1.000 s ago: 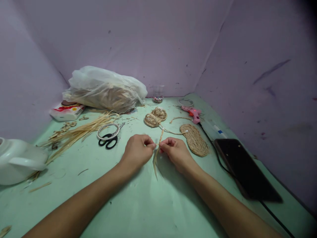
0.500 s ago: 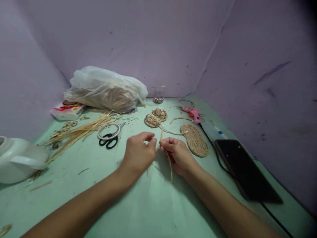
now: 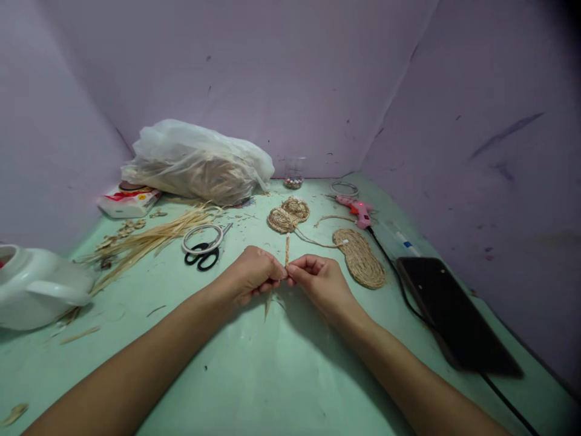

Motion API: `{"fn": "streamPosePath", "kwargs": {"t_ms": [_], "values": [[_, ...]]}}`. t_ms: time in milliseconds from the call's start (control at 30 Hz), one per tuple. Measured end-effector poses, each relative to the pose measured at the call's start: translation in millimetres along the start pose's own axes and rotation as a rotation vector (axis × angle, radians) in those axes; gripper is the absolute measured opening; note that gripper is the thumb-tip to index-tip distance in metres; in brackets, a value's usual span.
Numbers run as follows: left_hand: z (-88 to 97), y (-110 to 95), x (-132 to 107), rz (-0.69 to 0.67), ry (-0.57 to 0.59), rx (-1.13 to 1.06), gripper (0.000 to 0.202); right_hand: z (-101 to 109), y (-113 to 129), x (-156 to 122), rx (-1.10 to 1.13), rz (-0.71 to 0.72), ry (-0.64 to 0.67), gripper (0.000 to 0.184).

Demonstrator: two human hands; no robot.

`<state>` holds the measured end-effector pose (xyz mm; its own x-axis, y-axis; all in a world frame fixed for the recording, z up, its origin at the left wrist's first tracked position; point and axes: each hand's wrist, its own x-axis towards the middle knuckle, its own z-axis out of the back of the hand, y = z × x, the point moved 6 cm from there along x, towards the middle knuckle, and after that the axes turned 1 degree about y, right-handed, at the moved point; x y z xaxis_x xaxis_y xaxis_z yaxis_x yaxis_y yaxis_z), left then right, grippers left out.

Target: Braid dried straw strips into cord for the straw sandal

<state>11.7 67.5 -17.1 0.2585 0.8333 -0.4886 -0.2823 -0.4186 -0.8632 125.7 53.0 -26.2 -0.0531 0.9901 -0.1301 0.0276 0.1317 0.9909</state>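
Between my two hands a short braid of straw-coloured fibre (image 3: 287, 249) stands upright, its top end free. My left hand (image 3: 256, 272) is closed, pinching the strands at the braid's lower end. Against it, my right hand (image 3: 320, 281) pinches the same spot with thumb and forefinger. Loose strand ends (image 3: 267, 307) hang below my left hand. Just beyond my hands lies a coiled fibre piece (image 3: 288, 215) with two rounded lobes. A thin cord (image 3: 318, 241) runs from it to a flat, sole-shaped woven piece (image 3: 361, 259) on the right.
Left are black-handled scissors (image 3: 202, 257) under a tape roll (image 3: 184, 236), dry fibre strips (image 3: 154, 236) and a white jug (image 3: 40, 287). A plastic bag (image 3: 200, 160) and a cup of beads (image 3: 293, 181) stand behind. Right are a pink glue gun (image 3: 358, 209) and a dark phone (image 3: 454, 315).
My left hand has closed in and now meets my right hand at the braid. The strand that hung below my right hand no longer shows there.
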Motion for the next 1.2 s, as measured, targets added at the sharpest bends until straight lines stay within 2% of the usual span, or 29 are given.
{"fn": "streamPosePath", "kwargs": {"t_ms": [167,267,367,467,700,900,1067,1167,1200], "values": [[0.2,-5.6,0.4,-0.085,-0.005,-0.016,0.005,3.6,7.9,-1.1,-0.158,0.050,0.033,0.013],[2.0,-4.3,2.3,-0.103,-0.096,-0.047,0.005,12.1,15.0,-1.2,-0.439,0.118,-0.029,0.017],[3.1,-0.8,5.1,-0.128,-0.195,-0.083,0.005,15.2,18.8,-3.6,-0.602,0.130,-0.073,0.018],[1.7,3.5,5.5,-0.126,-0.264,-0.156,0.006,9.4,23.6,-10.7,-0.681,0.176,-0.096,0.018],[-5.4,10.6,2.5,-0.021,-0.290,-0.328,0.007,-16.4,27.5,-26.6,-0.987,0.470,-0.077,0.019],[-9.5,14.4,4.1,0.002,-0.239,-0.414,0.008,-25.2,23.3,-27.8,-1.201,0.596,-0.032,0.019],[-12.4,16.3,4.6,-0.008,-0.235,-0.389,0.008,-28.8,25.3,-30.2,-1.262,0.615,0.040,0.021],[-11.5,15.4,5.8,-0.043,-0.249,-0.313,0.008,-26.8,33.8,-31.5,-1.142,0.611,0.156,0.018],[-11.4,15.1,6.4,-0.053,-0.245,-0.278,0.008,-21.8,38.3,-29.7,-1.075,0.586,0.140,0.017]]}}
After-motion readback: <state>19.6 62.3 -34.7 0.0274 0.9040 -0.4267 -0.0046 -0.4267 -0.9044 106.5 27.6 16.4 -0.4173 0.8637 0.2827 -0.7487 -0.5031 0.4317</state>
